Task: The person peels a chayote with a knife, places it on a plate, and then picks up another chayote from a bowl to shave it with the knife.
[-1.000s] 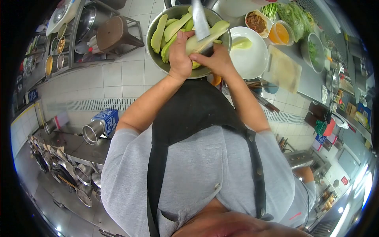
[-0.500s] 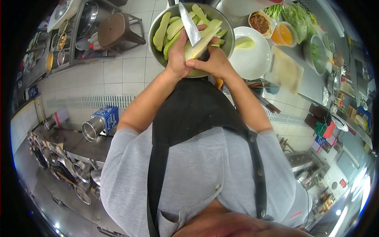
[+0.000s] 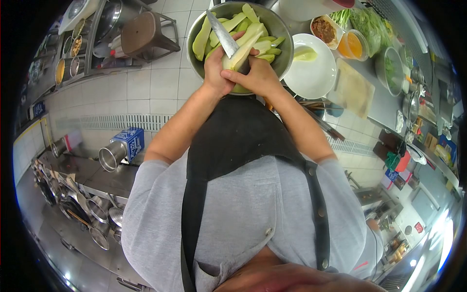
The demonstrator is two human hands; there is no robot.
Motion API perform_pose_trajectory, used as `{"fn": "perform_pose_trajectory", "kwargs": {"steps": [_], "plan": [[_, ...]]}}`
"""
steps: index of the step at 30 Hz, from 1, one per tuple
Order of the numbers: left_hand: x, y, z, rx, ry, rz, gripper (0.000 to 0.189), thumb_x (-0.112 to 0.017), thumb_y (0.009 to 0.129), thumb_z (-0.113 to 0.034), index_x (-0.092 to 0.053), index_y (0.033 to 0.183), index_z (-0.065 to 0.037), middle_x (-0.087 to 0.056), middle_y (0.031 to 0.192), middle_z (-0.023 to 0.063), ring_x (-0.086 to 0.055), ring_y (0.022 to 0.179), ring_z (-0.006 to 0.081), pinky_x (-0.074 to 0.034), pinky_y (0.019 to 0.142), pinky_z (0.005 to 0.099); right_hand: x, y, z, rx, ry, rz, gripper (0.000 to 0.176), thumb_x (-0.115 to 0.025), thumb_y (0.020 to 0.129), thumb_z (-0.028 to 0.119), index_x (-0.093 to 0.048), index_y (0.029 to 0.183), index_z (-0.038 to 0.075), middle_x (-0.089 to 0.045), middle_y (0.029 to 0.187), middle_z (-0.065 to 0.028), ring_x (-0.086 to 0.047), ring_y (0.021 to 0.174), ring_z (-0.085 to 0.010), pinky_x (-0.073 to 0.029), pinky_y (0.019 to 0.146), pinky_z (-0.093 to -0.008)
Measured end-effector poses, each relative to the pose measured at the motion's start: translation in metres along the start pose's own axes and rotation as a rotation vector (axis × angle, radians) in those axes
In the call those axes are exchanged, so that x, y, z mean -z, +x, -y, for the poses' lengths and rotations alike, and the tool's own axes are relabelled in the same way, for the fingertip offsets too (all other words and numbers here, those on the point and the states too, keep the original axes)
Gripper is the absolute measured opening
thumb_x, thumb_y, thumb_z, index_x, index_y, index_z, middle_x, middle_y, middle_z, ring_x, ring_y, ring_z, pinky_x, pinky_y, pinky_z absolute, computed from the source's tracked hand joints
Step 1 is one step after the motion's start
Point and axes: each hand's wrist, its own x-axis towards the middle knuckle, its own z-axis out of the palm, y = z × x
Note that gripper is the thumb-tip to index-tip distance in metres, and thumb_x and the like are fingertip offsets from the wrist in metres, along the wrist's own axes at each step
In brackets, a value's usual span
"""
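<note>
My left hand (image 3: pixel 217 73) is closed around a long, pale green vegetable (image 3: pixel 252 36), its fingertips showing on the far side. My right hand (image 3: pixel 262 75) wraps the near end, thumb pressed against the vegetable. A knife (image 3: pixel 222 35) lies across it, its blade pointing up and left; the handle is hidden, seemingly within my right hand. Both hands are over the near part of a large metal bowl (image 3: pixel 289 58), which holds several more long green pieces (image 3: pixel 202 43).
A white plate (image 3: pixel 316 80) with one pale green piece (image 3: pixel 305 54) stands right of the bowl. Beyond are a cutting board (image 3: pixel 354 87), a tub of orange liquid (image 3: pixel 353 45), leafy greens (image 3: pixel 369 27) and a metal bowl (image 3: pixel 389 70). A brown stool (image 3: pixel 141 36) stands at left.
My hands, the knife and the held vegetable have shifted slightly left. The blade tip sits lower and farther left. The bowl appears slightly farther right in view.
</note>
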Motion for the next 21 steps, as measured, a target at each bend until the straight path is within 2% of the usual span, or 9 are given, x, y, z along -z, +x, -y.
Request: {"fn": "perform_pose_trajectory", "kwargs": {"steps": [8,10,11,13,14,17,18,19,21], "plan": [[0.000,0.000,0.001,0.019,0.007,-0.139,0.055,-0.035,0.111,-0.034,-0.039,0.159,-0.008,-0.062,0.133,0.0220,-0.066,0.114,0.0325,-0.053,0.104,0.0447,0.004,-0.013,0.008,-0.094,0.126,0.113,0.084,-0.069,0.084,0.070,-0.069,0.124,-0.004,-0.073,0.107,-0.0280,-0.072,0.100,-0.0394,-0.055,0.087,-0.0448],[0.013,0.005,-0.002,-0.043,0.013,-0.241,0.057,-0.049,0.108,-0.030,-0.039,0.160,-0.008,-0.057,0.140,0.0207,-0.066,0.113,0.0289,-0.054,0.102,0.0403,0.018,-0.021,0.002,-0.111,0.164,0.175,0.083,-0.073,0.084,0.066,-0.066,0.128,-0.004,-0.072,0.112,-0.0254,-0.071,0.103,-0.0360,-0.054,0.088,-0.0431],[0.017,0.003,-0.007,-0.046,0.013,-0.241,0.057,-0.049,0.108,-0.030,-0.039,0.160,-0.008,-0.057,0.140,0.0207,-0.066,0.113,0.0289,-0.054,0.102,0.0403,0.025,-0.027,0.000,-0.108,0.163,0.176,0.083,-0.073,0.084,0.066,-0.066,0.128,-0.004,-0.072,0.112,-0.0254,-0.071,0.103,-0.0360,-0.054,0.088,-0.0431],[0.015,-0.007,-0.024,-0.201,0.685,-0.252,0.068,-0.067,0.101,-0.019,-0.037,0.161,-0.008,-0.054,0.143,0.0194,-0.065,0.111,0.0242,-0.055,0.097,0.0348,0.041,-0.039,-0.007,-0.026,0.100,0.062,0.082,-0.074,0.086,0.062,-0.062,0.134,-0.003,-0.071,0.116,-0.0229,-0.069,0.106,-0.0320,-0.054,0.090,-0.0403],[0.017,-0.011,-0.029,-0.201,0.713,-0.313,0.081,-0.082,0.088,-0.011,-0.042,0.158,-0.005,-0.060,0.133,0.0169,-0.065,0.109,0.0198,-0.056,0.090,0.0309,0.041,-0.040,-0.022,0.054,0.154,0.010,0.077,-0.079,0.087,0.051,-0.059,0.137,-0.003,-0.071,0.115,-0.0205,-0.069,0.105,-0.0286,-0.054,0.090,-0.0375],[0.010,-0.025,-0.047,-0.153,0.993,-0.265,0.079,-0.086,0.085,-0.015,-0.048,0.152,-0.002,-0.066,0.122,0.0135,-0.065,0.108,0.0185,-0.057,0.086,0.0296,0.057,-0.049,-0.023,-0.025,0.281,-0.073,0.069,-0.082,0.086,0.042,-0.060,0.134,-0.003,-0.073,0.109,-0.0174,-0.071,0.093,-0.0243,-0.056,0.084,-0.0360],[0.005,-0.030,-0.053,0.012,0.934,-0.245,0.073,-0.088,0.083,-0.017,-0.055,0.145,0.001,-0.070,0.117,0.0119,-0.066,0.110,0.0181,-0.055,0.092,0.0290,0.065,-0.051,-0.016,-0.099,0.412,-0.056,0.062,-0.085,0.085,0.035,-0.061,0.128,-0.003,-0.074,0.099,-0.0127,-0.071,0.079,-0.0194,-0.057,0.075,-0.0333],[0.003,-0.033,-0.053,0.013,0.939,-0.231,0.073,-0.088,0.083,-0.017,-0.055,0.145,0.001,-0.070,0.117,0.0119,-0.066,0.110,0.0181,-0.055,0.092,0.0290,0.068,-0.052,-0.015,-0.101,0.415,-0.070,0.062,-0.085,0.085,0.035,-0.061,0.128,-0.003,-0.074,0.099,-0.0127,-0.071,0.079,-0.0194,-0.057,0.075,-0.0333],[-0.002,-0.038,-0.049,-0.112,1.042,-0.012,0.067,-0.089,0.082,-0.017,-0.060,0.141,0.000,-0.071,0.121,0.0121,-0.065,0.112,0.0182,-0.053,0.097,0.0294,0.074,-0.048,-0.020,-0.065,0.483,-0.183,0.061,-0.085,0.085,0.038,-0.062,0.122,-0.004,-0.073,0.091,-0.0106,-0.069,0.071,-0.0155,-0.055,0.067,-0.0294]]}}
